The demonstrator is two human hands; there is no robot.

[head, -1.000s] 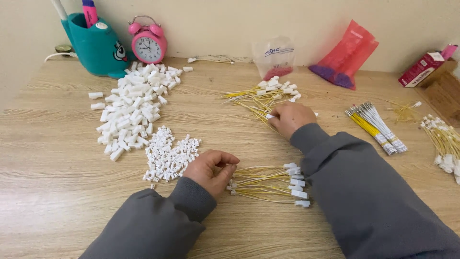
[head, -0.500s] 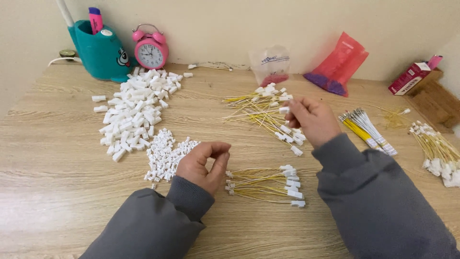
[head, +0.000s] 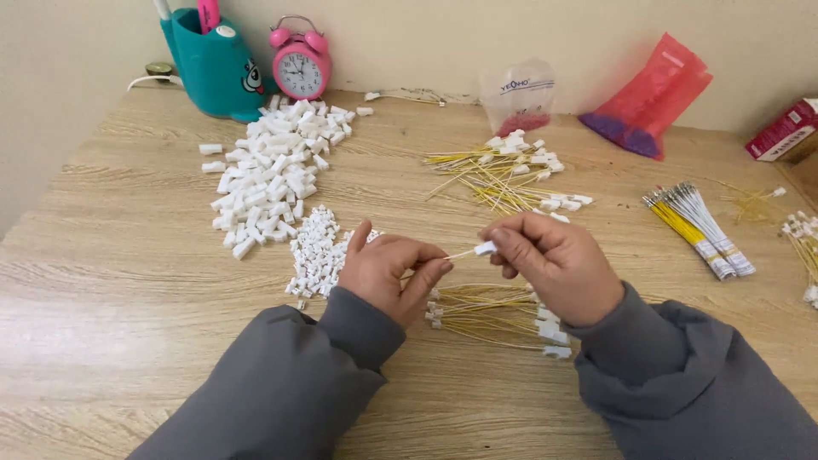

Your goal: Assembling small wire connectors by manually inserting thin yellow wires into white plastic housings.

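My right hand (head: 558, 262) pinches the white connector end of a thin yellow wire (head: 475, 250) above the table. My left hand (head: 390, 268) meets the wire's other end with thumb and forefinger closed on it. Under both hands lies a bundle of yellow wires with white connectors (head: 498, 313). A small heap of tiny white connectors (head: 317, 251) sits just left of my left hand. A loose pile of yellow wires (head: 507, 175) lies beyond my right hand.
A large heap of white plastic housings (head: 277, 170) lies at the left. A teal pen holder (head: 213, 64) and pink alarm clock (head: 300, 61) stand at the back. Clear bag (head: 518, 94), red bag (head: 652, 94), red box (head: 782, 132), banded wire bundle (head: 699, 217) at the right.
My right hand came back from the far wire pile toward me with one wire. My left hand lifted off the table and closed on the wire's free end.
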